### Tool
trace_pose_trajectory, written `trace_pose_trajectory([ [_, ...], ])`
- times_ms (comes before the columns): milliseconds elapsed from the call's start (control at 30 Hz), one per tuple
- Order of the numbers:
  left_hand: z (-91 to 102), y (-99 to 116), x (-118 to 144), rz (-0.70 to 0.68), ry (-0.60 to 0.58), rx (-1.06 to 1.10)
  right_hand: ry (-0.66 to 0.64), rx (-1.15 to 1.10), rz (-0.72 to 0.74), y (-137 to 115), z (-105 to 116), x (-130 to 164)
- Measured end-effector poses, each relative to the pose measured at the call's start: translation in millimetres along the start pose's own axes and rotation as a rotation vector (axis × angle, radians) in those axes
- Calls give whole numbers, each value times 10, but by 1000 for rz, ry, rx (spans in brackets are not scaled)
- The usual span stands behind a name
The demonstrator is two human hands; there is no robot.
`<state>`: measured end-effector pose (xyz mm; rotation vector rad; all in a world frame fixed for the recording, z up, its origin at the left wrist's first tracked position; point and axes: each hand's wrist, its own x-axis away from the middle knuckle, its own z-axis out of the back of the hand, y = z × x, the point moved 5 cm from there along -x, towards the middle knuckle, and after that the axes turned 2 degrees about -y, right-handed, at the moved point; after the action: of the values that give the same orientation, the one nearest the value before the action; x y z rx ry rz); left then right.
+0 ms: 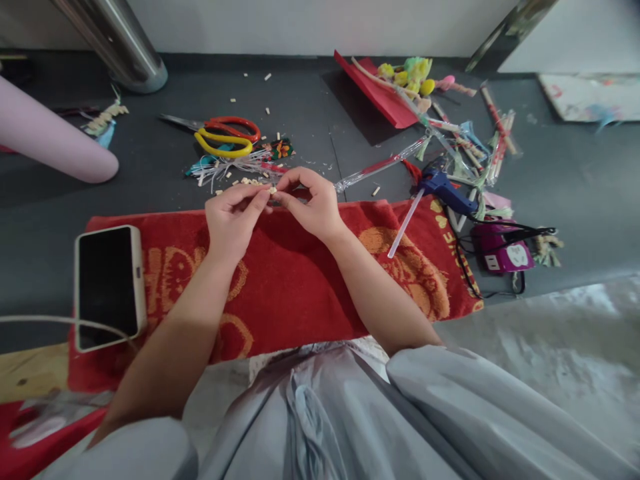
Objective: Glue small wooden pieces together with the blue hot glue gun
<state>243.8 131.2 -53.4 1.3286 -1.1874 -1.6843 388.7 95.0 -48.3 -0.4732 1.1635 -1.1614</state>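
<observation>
At ten o'clock I see a round silver metal pole [123, 50], glossy and smooth; at one, a folded red paper sheet [381, 99], matt; towards six, an orange-patterned red cloth towel [300, 293], rough.

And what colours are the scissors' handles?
There's a yellow handle and an orange-red handle, best seen in the head view.

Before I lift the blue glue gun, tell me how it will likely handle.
The glue gun will probably feel stiff, as its body looks like hard plastic. The pale glue stick jutting over the towel could catch on the cloth. The black cord lying across the purple box may tug, if it belongs to the gun.
</observation>
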Motion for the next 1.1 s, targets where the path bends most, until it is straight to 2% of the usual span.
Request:
trace_pose_trajectory([
  [133,-5,-42,-2,44,-5,80,5,31,42,-12,3,13],
  [333,-16,-111,-5,203,54,148,-23,93,117,-68,20,11],
  [567,-56,-80,-20,317,19,251,-24,109,161,-99,30,14],
  [1100,-58,-86,-23,314,-30,273,-33,99,164,-91,21,8],
])
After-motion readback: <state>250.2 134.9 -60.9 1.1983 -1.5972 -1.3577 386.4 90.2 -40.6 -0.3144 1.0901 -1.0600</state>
